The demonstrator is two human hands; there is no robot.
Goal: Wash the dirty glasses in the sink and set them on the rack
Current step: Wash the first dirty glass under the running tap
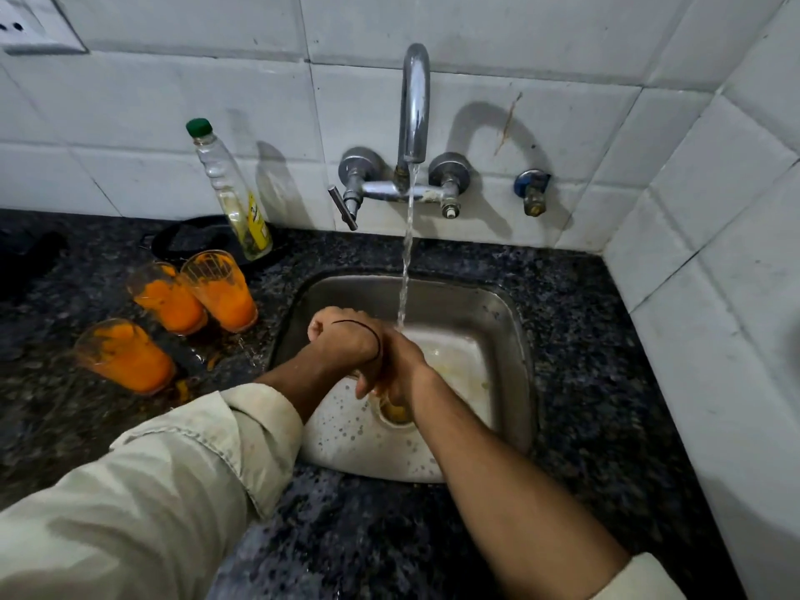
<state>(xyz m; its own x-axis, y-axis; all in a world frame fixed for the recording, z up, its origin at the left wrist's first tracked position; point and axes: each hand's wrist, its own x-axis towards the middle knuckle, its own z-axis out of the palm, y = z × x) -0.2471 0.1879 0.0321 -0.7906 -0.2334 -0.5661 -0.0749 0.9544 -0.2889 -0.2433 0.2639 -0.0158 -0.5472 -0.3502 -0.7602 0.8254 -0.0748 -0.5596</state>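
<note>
Glass (396, 412) sits low in the sink (511, 322), mostly hidden under both hands, with only a yellow-stained bit showing. Right hand (404, 361) is curled around it. Left hand (342, 337) is clenched against the right; can't tell if it grips the glass. Water stream (407, 262) from the tap (414, 101) lands just beyond the hands. Three orange-smeared glasses (166, 298) (220, 292) (123, 355) stand on the surface (562, 383), left of the left hand. Green-capped bottle (233, 192) stands beyond them by the wall.
</note>
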